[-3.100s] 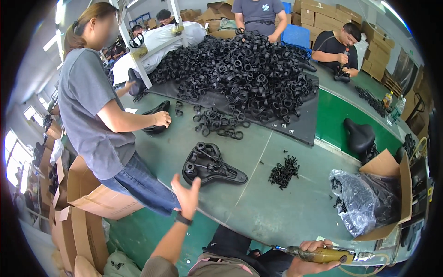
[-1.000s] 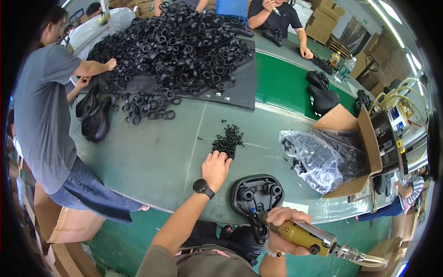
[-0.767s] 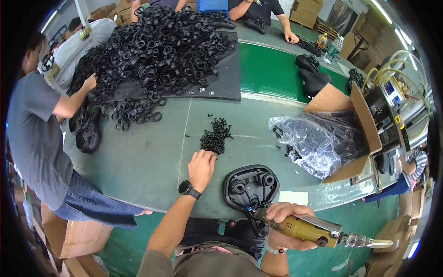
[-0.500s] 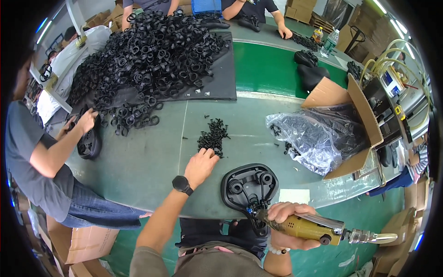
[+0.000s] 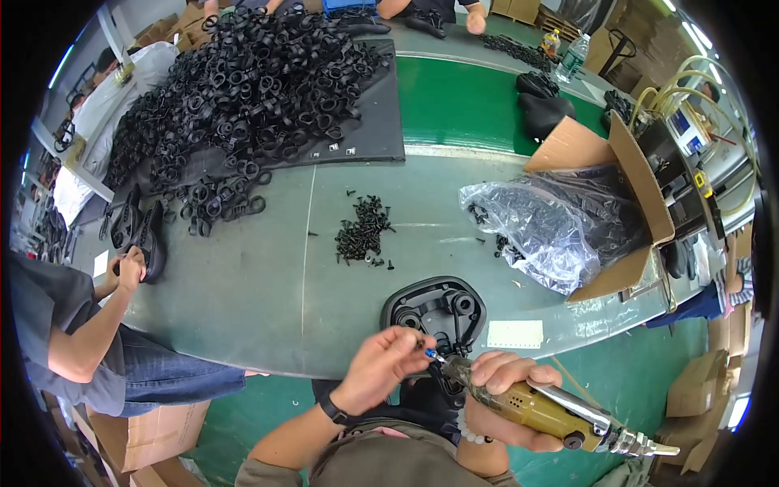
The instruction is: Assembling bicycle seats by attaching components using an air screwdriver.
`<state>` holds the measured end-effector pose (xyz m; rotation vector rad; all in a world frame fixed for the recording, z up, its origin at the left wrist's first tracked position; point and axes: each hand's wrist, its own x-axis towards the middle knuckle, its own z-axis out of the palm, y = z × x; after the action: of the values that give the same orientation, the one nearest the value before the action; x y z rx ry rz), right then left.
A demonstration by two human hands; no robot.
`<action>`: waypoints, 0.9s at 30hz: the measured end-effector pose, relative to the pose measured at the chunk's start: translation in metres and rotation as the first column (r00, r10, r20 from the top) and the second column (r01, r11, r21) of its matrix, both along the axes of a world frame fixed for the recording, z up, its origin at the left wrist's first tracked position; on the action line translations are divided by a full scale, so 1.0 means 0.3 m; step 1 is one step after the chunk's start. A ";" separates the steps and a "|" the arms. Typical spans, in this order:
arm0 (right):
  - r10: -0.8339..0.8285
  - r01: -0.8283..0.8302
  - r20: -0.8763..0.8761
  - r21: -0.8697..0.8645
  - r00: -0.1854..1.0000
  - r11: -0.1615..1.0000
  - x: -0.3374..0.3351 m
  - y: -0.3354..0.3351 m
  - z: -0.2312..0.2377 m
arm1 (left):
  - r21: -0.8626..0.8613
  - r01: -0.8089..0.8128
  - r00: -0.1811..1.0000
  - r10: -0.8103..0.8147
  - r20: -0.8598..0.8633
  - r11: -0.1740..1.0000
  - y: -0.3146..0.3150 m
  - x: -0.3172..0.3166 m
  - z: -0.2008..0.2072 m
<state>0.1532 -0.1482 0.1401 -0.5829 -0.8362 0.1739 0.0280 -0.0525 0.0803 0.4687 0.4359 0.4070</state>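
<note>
Gripping a gold driver (image 5: 527, 408) with the right hand (image 5: 507, 371); pinching, seemingly, a small screw (image 5: 420, 345) by the blue tip with the left hand (image 5: 377, 368). Working over an upturned bike seat (image 5: 442, 307) at the table's (image 5: 235, 284) near edge, likely needing steady, straight holding. Seeing, right, a cardboard box (image 5: 645, 191) with a see-through bag (image 5: 527, 219), showing black screws (image 5: 505, 245) at its mouth.

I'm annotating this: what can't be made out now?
Head view:
Anything in the left hand: too small to tell.
The saddle: narrow end mostly behind the driver.
Inside of the carton: covered by the plastic bag.
Heads across the table: cut off by the top edge.
</note>
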 end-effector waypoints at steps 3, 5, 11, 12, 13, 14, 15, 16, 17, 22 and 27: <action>0.010 -0.010 -0.004 -0.007 1.000 1.000 -0.001 0.007 -0.016 | -0.089 -0.010 0.996 0.018 0.087 0.996 -0.032 0.007 -0.012; 0.000 0.000 -0.008 -0.010 1.000 1.000 -0.007 0.004 -0.017 | -0.088 -0.038 0.995 0.046 0.093 0.995 -0.038 0.004 -0.002; 0.014 -0.015 -0.044 -0.010 0.999 1.000 0.002 -0.010 -0.004 | -0.055 -0.015 0.998 0.018 0.057 0.998 -0.045 0.018 0.012; 0.041 -0.042 -0.063 -0.016 0.997 0.999 0.007 -0.013 -0.007 | -0.046 0.029 0.999 -0.027 0.029 0.999 -0.039 0.013 0.013; 0.033 -0.034 -0.060 -0.015 0.998 0.999 0.011 -0.017 -0.009 | -0.038 0.073 0.997 -0.073 0.001 0.997 -0.033 0.014 0.020; 0.028 -0.029 -0.067 -0.018 0.997 0.999 0.014 -0.019 -0.010 | -0.037 0.082 0.997 -0.082 0.004 0.996 -0.024 0.024 0.025; 0.022 -0.023 -0.074 -0.020 0.997 1.000 0.020 -0.023 -0.009 | 0.286 0.036 0.994 -0.005 -0.109 0.957 -0.007 0.040 0.034; 0.010 -0.012 -0.069 -0.023 0.998 1.000 0.033 -0.031 -0.005 | 0.580 0.025 0.977 0.102 -0.185 0.815 0.018 0.063 0.049; -0.037 0.037 -0.043 -0.018 0.998 0.999 0.051 -0.040 0.006 | 0.859 0.062 0.923 0.299 -0.243 0.507 0.069 0.089 0.017; -0.183 0.191 0.121 -0.056 0.976 0.980 0.111 -0.058 -0.005 | 0.769 0.613 0.777 0.314 -0.546 -0.180 0.160 0.108 -0.003; -0.164 0.188 0.193 -0.116 0.967 0.975 0.120 -0.018 -0.028 | 0.773 0.612 0.776 0.313 -0.547 -0.166 0.184 0.187 0.058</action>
<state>0.1893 -0.1535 0.1318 -0.8049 -0.9499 0.0129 0.0840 0.0026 0.0978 2.4172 0.5978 0.2108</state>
